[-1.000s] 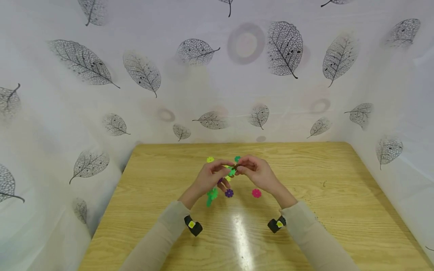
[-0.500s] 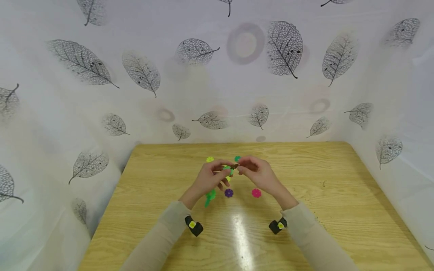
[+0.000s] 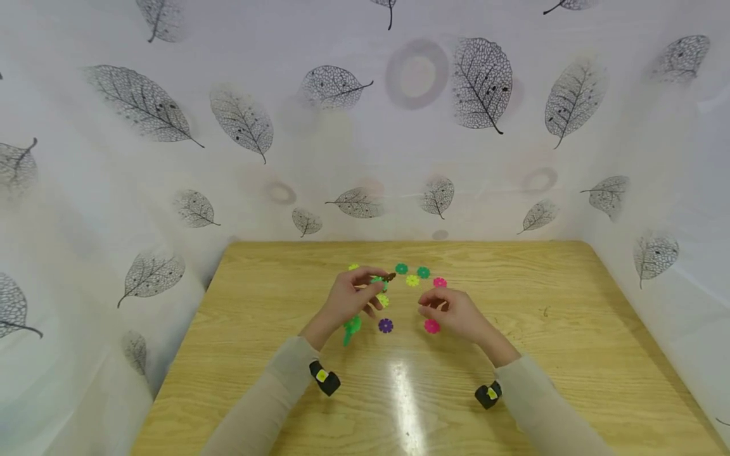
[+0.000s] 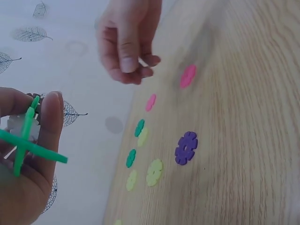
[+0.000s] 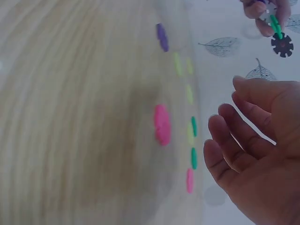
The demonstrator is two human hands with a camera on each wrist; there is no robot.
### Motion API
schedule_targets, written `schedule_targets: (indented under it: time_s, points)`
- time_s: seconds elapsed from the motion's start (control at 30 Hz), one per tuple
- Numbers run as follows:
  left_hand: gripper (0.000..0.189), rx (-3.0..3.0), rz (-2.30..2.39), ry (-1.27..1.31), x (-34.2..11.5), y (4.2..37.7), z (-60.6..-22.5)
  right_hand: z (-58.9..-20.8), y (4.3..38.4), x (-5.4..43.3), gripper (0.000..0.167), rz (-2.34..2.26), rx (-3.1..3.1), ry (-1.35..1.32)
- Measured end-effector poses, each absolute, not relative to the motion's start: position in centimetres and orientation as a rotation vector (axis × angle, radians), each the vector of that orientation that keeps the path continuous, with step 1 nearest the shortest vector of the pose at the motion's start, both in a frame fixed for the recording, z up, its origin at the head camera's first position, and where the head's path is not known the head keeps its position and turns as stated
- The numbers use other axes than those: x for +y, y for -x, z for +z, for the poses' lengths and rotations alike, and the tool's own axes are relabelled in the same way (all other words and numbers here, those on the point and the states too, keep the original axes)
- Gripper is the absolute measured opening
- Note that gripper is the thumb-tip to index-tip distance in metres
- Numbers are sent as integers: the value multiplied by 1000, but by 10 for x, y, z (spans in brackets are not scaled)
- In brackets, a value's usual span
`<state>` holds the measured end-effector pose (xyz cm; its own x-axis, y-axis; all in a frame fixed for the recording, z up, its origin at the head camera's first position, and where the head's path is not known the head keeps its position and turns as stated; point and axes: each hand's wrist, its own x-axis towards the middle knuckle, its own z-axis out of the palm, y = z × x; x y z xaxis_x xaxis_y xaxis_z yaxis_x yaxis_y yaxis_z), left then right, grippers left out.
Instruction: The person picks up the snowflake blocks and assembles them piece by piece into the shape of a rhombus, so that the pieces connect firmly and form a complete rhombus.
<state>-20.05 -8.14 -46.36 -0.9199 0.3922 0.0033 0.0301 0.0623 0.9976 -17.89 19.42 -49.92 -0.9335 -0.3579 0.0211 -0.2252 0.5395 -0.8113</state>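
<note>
Beyond and left of the purple disc (image 3: pixel 385 325) on the wooden table (image 3: pixel 256 380), the left hand (image 3: pixel 350 296) pinches a bunch of joined pieces (image 4: pixel 22 144) between thumb and fingers, and covers most of it from the head view. There only the brown disc (image 3: pixel 390 277) at the fingertips and some green bits show; a green part (image 3: pixel 352 325) also shows just left of the purple disc, its link to the rest hidden. The left wrist view shows green pieces crossing beside a white disc (image 4: pixel 22 125), with the brown disc mostly behind the thumb, while the right wrist view gives the brown disc's notched round face but cuts the left hand off at the top edge. Right of the purple disc, the right hand (image 3: pixel 456 311) hangs above the near pink disc (image 3: pixel 431 326), fingers loosely bent and, in its own wrist view, apart from the thumb. Beyond the purple disc lie yellow discs (image 3: pixel 383 301); both wrist views show four, the left one cropping the last, but the head view shows only three plainly. Beyond and to its right are two teal discs (image 3: pixel 423 272) and the far pink disc (image 3: pixel 440 283), blurred edge-on slivers from the right wrist.
</note>
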Motion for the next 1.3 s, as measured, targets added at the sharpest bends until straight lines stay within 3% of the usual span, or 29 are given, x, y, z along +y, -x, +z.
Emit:
schedule_targets:
  time_s: [1.03,1.3]
  points:
    - [27,2085,1948,-318,-85,203,-461,-531,168,215,23,-1091,2707,581]
    - [28,2085,1953,-315,-87,203,-461,-531,169,213,33,-1081,2704,560]
